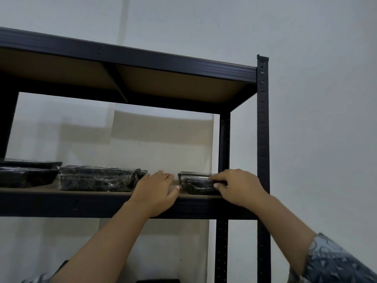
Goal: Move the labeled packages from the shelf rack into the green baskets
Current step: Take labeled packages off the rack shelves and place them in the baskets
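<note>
while the right hand took one package, the left lay flat on the shelf

as the person reached up to the shelf rack [262,139], the right hand [236,188] pinched the near end of the rightmost package [193,183], fingers curled over its top and thumb against its front face. the package sat on the shelf board [30,189] near the right-hand posts, and by my judgement was not yet lifted. end grip was probably chosen because the shelf stood high and only the front edge was reachable.

the left hand [157,190] lay flat on the board between that package and the wrapped package [98,178]. its fingers were straight and spread and held nothing. judged a brace, or a readiness to support the other end. could not tell whether its fingertips touched the wrapped package.

counts:
- hands: 2.
- packages plainly seen: 4. one was gripped, one lay wrapped mid-shelf, and a stacked pair [26,177] lay at far left.
- a dark edge behind the wrapped one might have been a fifth; unclear.
- labels: one pale strip on the gripped package, unreadable.
- green baskets: 0 in view.
</note>
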Motion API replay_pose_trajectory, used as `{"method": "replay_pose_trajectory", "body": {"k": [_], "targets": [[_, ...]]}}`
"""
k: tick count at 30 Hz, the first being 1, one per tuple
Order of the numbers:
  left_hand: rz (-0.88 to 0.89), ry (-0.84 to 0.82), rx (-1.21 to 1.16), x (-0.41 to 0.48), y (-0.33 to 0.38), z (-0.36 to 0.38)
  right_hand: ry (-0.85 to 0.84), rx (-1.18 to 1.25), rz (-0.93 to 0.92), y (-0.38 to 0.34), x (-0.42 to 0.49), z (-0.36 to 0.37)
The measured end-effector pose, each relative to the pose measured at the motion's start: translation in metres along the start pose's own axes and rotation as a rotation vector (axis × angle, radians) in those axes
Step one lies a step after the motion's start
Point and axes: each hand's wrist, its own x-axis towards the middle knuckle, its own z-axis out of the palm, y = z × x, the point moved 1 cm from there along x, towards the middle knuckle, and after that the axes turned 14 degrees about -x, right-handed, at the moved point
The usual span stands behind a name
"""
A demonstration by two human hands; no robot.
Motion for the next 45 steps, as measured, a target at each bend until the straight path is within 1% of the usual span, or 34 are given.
{"method": "replay_pose_trajectory", "body": {"k": [3, 4, 6, 7, 9, 13, 17, 22, 28, 31, 34, 38, 40, 42, 45], "targets": [[-0.023, -0.047, -0.007, 0.007, -0.006, 0.002, -0.237, 0.109, -0.03, 0.007, 0.021, -0.02], [-0.026, -0.06, 0.005, 0.008, -0.006, 0.004, -0.293, 0.18, -0.04, 0.01, 0.031, -0.024], [-0.023, -0.059, 0.03, 0.008, -0.006, 0.007, -0.341, 0.282, -0.055, 0.014, 0.053, -0.028], [-0.024, -0.051, 0.035, 0.007, -0.005, 0.007, -0.347, 0.28, -0.061, 0.015, 0.065, -0.028], [-0.03, -0.034, 0.034, 0.004, -0.004, 0.007, -0.367, 0.198, -0.068, 0.014, 0.085, -0.021], [-0.059, -0.015, 0.034, 0.001, -0.004, 0.008, -0.501, -0.012, -0.063, 0.012, 0.114, 0.01], [-0.06, -0.005, 0.038, 0.001, -0.004, 0.009, -0.587, -0.024, -0.024, 0.016, 0.127, 0.038], [-0.051, 0.012, 0.06, 0.002, -0.005, 0.01, -0.675, 0.002, 0.139, 0.025, 0.132, 0.058], [-0.04, 0.027, 0.064, 0.002, -0.004, 0.01, -0.588, 0.139, 0.276, 0.03, 0.138, 0.064], [-0.042, 0.035, 0.069, 0.001, -0.005, 0.01, -0.552, 0.253, 0.373, 0.03, 0.139, 0.062], [-0.035, 0.045, 0.074, 0.001, -0.005, 0.01, -0.482, 0.442, 0.414, 0.034, 0.144, 0.065], [-0.033, 0.051, 0.079, 0.002, -0.006, 0.011, -0.299, 0.815, 0.506, 0.038, 0.142, 0.066], [-0.033, 0.055, 0.086, 0.002, -0.007, 0.011, -0.259, 0.918, 0.506, 0.038, 0.141, 0.064], [-0.028, 0.066, 0.081, 0.002, -0.007, 0.013, -0.204, 0.958, 0.5, 0.037, 0.14, 0.06], [-0.008, 0.104, 0.063, 0.002, -0.008, 0.014, -0.084, 0.929, 0.468, 0.037, 0.141, 0.051]]}}
